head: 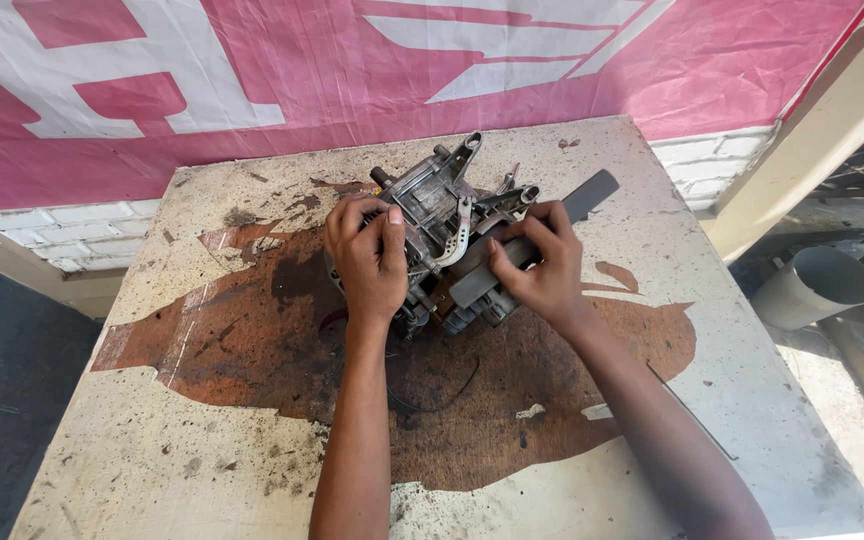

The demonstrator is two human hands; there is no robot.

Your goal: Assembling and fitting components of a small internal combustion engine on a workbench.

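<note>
Bench: a worn, paint-peeled top with a broad rust-brown patch, set before a pink banner.
Left hand: fingers clenched over the left end of a grimy metal motor.
Motor: lies at the bench's middle, toward the far edge, between both hands.
Right hand: grasps a flat dark bar against the motor's right side.
Far right: a grey pipe on the ground, well apart.

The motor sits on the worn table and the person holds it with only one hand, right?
Not quite. The head view shows both hands on the motor: the left hand grips one side, the right hand the other. It does sit on the worn table.
</note>
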